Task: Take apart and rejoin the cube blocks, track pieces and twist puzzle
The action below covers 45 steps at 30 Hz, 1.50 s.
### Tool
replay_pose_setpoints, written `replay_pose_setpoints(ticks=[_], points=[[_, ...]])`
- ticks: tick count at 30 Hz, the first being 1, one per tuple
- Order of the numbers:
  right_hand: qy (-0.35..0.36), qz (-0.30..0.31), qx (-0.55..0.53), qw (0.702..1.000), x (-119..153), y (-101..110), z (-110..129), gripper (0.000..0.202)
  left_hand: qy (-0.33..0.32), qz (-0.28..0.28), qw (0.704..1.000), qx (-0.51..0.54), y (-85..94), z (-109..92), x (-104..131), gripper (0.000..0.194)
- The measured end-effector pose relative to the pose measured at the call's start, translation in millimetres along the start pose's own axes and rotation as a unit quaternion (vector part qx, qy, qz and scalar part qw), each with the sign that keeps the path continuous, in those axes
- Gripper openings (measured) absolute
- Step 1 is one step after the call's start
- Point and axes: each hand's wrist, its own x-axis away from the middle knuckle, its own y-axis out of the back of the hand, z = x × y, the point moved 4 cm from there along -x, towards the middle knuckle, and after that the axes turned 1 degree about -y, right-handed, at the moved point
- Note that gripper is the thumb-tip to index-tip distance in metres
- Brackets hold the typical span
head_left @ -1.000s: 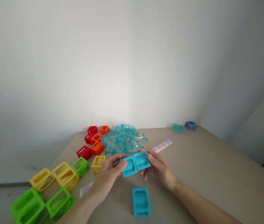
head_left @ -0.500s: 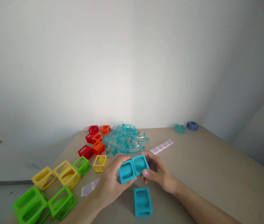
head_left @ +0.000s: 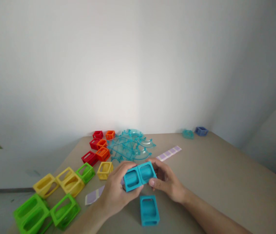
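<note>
Two adjoining turquoise cube frames (head_left: 139, 175) are clamped between the left hand (head_left: 117, 186) and right hand (head_left: 167, 182), above the tabletop (head_left: 213, 175). Their edges are best kept flush, with even pressure applied from both sides

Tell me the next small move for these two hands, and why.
I'd probably press the left blue block and right blue block gently together: the left hand and right hand hold them side by side, touching, but the picture doesn't show whether they are locked.
</note>
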Motion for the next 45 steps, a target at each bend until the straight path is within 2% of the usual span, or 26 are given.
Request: replay_pose_setpoints(ticks=[2,4,7,10,11,13,16,18,20,23,25,28,35,39,45], points=[[0.000,0.003,0.016,1.000,1,0,1,0.038,0.001,-0.001,1.000,0.001,-0.4,0,0,0.040],[0.007,0.022,0.049,0.999,3,1,1,0.051,0.009,-0.009,1.000,0.004,0.3,2,-1,0.038],[0.027,0.085,0.140,0.986,6,0,1,0.092,0.044,-0.058,0.997,0.001,6.3,7,-2,0.036],[0.033,0.143,0.268,0.952,9,-3,2,0.123,0.104,-0.123,0.987,-0.001,15.7,13,-2,0.035],[0.025,0.161,0.307,0.938,10,-4,4,0.125,0.122,-0.141,0.983,0.000,18.4,15,-2,0.034],[0.002,0.199,0.358,0.912,12,-9,8,0.115,0.143,-0.166,0.976,0.004,22.3,18,-2,0.034],[-0.009,0.232,0.396,0.889,15,-16,16,0.078,0.141,-0.175,0.974,0.005,23.6,20,-2,0.036],[-0.018,0.208,0.396,0.894,13,-17,19,0.057,0.133,-0.166,0.977,0.000,22.5,20,-1,0.036],[-0.041,0.152,0.356,0.921,10,-14,19,0.045,0.121,-0.153,0.981,-0.007,21.3,19,0,0.036],[-0.082,0.050,0.211,0.973,4,-6,12,0.036,0.099,-0.139,0.985,-0.017,20.9,16,1,0.035],[-0.121,-0.010,0.086,0.989,1,-1,5,0.036,0.086,-0.136,0.987,-0.018,21.2,15,2,0.034],[-0.174,-0.074,-0.046,0.981,-1,5,-4,0.039,0.079,-0.137,0.987,-0.013,21.6,15,1,0.035],[-0.245,-0.169,-0.166,0.940,1,11,-10,0.040,0.065,-0.108,0.992,-0.017,22.0,11,-2,0.037],[-0.230,-0.192,-0.182,0.937,1,14,-8,0.039,0.107,-0.090,0.990,0.030,24.0,12,-3,0.038],[-0.150,-0.187,-0.141,0.961,-2,17,-3,0.035,0.160,-0.052,0.983,0.078,21.5,17,-3,0.040]])
